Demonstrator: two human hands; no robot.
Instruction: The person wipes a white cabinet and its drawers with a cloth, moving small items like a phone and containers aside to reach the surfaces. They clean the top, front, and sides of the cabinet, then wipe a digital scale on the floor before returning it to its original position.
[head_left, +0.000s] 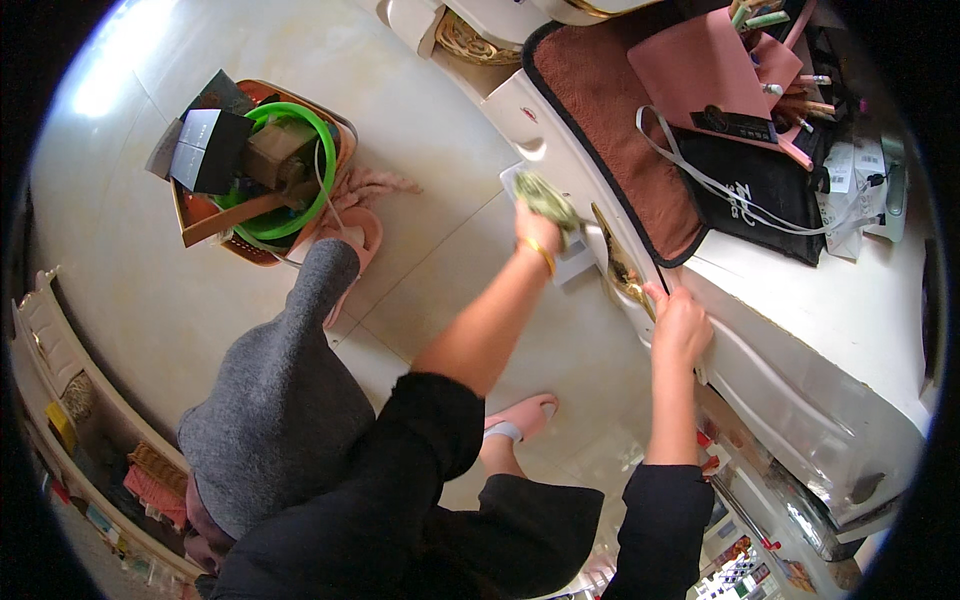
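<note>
My left hand (538, 232), with a gold bracelet at its wrist, holds a crumpled pale green cloth (541, 196) beside the front of a white cabinet (517, 112). To the right, my right hand (679, 319) grips the edge of a white drawer front (646, 324), its thumb by an ornate gold handle (621, 266). The cloth and fingers hide part of a small white object (574, 262) under my left hand. A brown mat with black trim (600, 120) lies on the cabinet top.
A pink pencil holder (694, 75), a black pouch (757, 195) and a white strap lie on the top. On the floor stands an orange basket (262, 259) with a green-rimmed bucket (330, 161) and boxes. Pink slippers (529, 416) are on my feet; a shelf (97, 375) stands at the left.
</note>
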